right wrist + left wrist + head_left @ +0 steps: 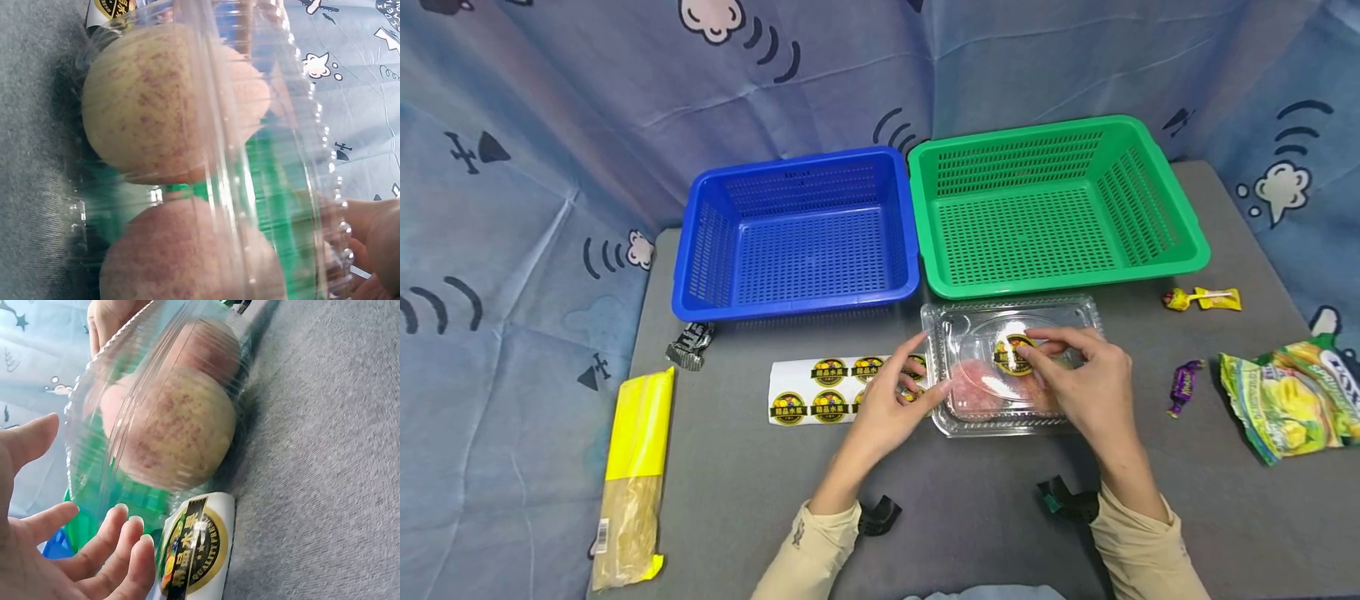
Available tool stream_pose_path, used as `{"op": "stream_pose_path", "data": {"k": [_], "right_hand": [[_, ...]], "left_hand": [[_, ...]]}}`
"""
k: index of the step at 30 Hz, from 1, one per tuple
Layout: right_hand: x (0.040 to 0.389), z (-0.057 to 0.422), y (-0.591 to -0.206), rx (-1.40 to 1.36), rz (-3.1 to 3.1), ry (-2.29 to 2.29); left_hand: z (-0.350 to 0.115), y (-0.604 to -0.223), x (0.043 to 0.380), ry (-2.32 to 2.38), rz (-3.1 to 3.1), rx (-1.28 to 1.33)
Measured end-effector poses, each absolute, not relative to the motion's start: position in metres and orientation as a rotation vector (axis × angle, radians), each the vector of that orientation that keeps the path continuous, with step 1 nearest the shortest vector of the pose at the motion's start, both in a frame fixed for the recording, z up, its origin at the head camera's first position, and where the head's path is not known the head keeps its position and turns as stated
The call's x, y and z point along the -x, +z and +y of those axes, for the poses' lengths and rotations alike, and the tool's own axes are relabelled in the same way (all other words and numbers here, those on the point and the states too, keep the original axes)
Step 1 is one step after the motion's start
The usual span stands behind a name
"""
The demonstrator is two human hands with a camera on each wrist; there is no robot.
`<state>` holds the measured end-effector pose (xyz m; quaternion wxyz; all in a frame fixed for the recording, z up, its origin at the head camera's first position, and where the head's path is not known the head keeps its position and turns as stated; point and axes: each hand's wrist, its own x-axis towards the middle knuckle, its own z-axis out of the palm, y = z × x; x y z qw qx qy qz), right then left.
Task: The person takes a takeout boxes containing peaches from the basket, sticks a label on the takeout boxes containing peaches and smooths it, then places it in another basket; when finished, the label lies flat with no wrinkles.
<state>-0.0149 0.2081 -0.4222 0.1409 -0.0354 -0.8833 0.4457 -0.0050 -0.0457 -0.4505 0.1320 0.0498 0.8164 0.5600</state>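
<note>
A clear plastic clamshell box stands closed in front of the baskets. Inside it are several round, speckled pink-and-yellow fruits that look like peaches. Over its lid, my right hand pinches the right edge of a round black-and-gold sticker between thumb and index finger. Whether the whole sticker lies flat on the lid I cannot tell. My left hand is beside the box's left edge, fingers loosely spread, holding nothing. Partly under that hand lies a white sheet of round stickers, its end curling up in the left wrist view.
A blue basket and a green basket stand behind the box. At left are a yellow packet and a dark wrapper. To the right lie a lollipop, a purple candy and a green-yellow bag.
</note>
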Motion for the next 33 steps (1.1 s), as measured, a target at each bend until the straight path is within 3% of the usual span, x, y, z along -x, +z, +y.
{"op": "stream_pose_path", "data": {"k": [33], "right_hand": [[0.0152, 0.2070, -0.4271, 0.126, -2.589, 1.194]], "left_hand": [[-0.0389, -0.4528, 0.0035, 1.649, 2.318, -0.157]]}}
